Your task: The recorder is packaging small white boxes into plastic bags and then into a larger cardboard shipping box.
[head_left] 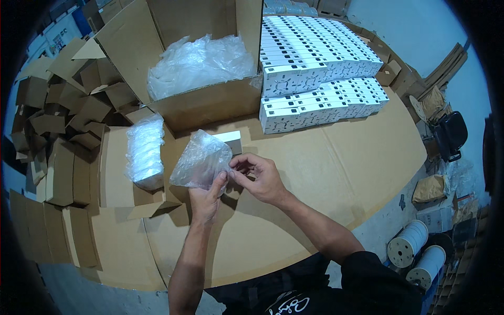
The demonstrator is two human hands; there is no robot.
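My left hand (206,202) is closed on a clear bubble-wrap bag (202,157), its thumb lying over the lower edge. At the bag's right corner my right hand (261,177) pinches the plastic between thumb and fingers. Whether anything is inside the bag, I cannot tell. Just behind it on the cardboard-covered table (310,184) lies a small white box (231,140), partly hidden by the bag. To the left, a row of bubble-wrapped packs (145,149) stands in an open brown carton (116,178).
A large open carton (210,107) at the back holds a heap of bubble-wrap bags (202,63). Stacked white printed boxes (325,105) fill the back right. Many empty brown cartons (60,163) pile up at left. Cable spools (409,241) stand on the floor at right.
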